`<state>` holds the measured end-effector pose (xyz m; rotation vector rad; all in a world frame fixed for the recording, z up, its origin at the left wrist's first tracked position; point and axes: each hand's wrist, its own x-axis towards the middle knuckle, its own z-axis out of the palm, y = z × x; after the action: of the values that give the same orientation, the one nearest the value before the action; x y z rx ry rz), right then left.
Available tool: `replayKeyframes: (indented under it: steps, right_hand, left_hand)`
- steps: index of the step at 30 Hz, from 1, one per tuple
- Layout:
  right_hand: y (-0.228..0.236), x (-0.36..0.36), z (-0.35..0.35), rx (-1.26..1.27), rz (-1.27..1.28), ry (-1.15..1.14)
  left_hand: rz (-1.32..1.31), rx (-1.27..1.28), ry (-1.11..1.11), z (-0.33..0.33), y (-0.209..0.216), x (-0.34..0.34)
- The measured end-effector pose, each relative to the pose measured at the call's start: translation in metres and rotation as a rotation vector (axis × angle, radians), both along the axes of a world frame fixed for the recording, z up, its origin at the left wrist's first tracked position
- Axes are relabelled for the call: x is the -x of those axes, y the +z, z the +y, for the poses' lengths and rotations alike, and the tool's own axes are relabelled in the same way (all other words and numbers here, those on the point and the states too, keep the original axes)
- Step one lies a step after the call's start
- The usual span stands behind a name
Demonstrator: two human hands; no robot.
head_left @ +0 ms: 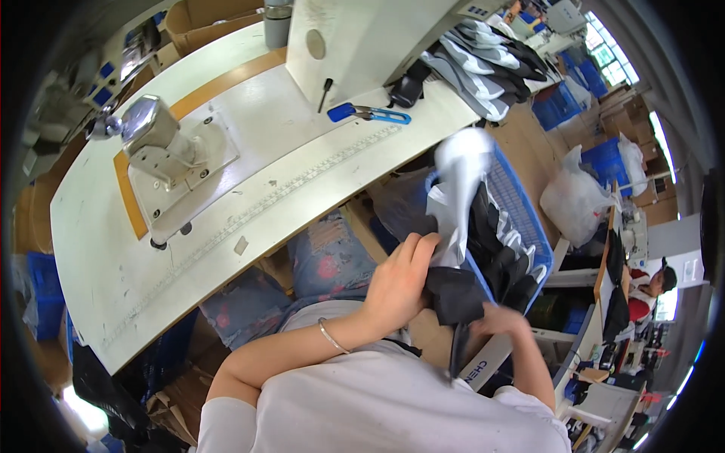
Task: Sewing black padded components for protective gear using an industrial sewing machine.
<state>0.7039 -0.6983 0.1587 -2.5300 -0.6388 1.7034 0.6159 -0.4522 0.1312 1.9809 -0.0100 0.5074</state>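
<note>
In my left hand [404,279], closed on its edge, is a black and white fabric piece [453,291]. Its pale upper part [457,192] rises over the basket and is smeared by motion, while a dark strip hangs down below. My right hand [502,321] is just right of the black part. That hand is blurred and its fingers are partly hidden, so I cannot make out its grip. Beyond both hands, a blue plastic basket [532,219] holds several similar black and white pieces [498,253].
To the left stands a white sewing table [264,170] with a metal machine post [162,140]. Blue-handled thread snips [377,115] and a small black screwdriver [325,95] lie on it. Grey, white and black pieces [483,68] are heaped at its far end. A person [646,291] is at the right.
</note>
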Motion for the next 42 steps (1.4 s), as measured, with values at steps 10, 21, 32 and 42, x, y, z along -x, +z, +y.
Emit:
replayKeyframes:
  steps: [10,21,32,42]
  right_hand:
    - [0.090,0.054,0.135,-0.972,-0.734,0.594]
    - [-0.042,0.010,0.107,-0.727,-0.552,-0.412]
    - [0.028,0.003,0.207,-1.237,-0.746,-0.114]
    - [0.073,0.033,0.388,-1.457,-0.311,0.076]
  left_hand:
    - [0.143,0.019,0.113,0.032,-0.013,0.006]
    - [0.275,0.330,-0.174,0.042,-0.040,0.018]
    - [0.052,0.768,0.051,0.059,-0.038,0.039]
    - [-0.368,0.921,0.682,0.167,0.028,0.079]
